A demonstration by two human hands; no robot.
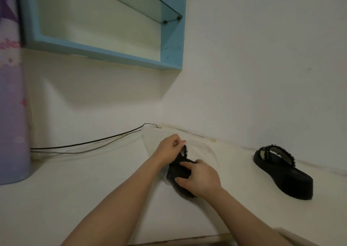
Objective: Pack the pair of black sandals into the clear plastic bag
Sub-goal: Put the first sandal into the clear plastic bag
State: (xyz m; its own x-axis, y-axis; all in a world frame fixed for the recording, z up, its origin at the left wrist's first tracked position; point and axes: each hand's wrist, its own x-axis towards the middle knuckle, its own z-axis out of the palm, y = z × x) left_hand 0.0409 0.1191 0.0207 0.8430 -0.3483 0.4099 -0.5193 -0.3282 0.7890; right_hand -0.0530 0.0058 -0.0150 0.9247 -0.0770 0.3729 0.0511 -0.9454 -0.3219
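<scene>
Bare white surface point(75, 198) is lying open to the left of the hands and in the gap between them and the sandal point(283, 172) sitting well apart on the right. Cables point(88, 144) are trailing along the back left, a purple roll point(11, 114) is blocking the far left, and a blue shelf point(105, 56) is hanging overhead

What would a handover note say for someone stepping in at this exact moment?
Left hand: pinching the clear plastic bag mouth open.
Right hand: grip closed on the first black sandal, feeding it in toe first; heel is outside.
Second sandal: untouched on the white surface to the right, near the wall.
Done: nothing fully bagged.
Left: finish the first sandal, then bag the second.
</scene>
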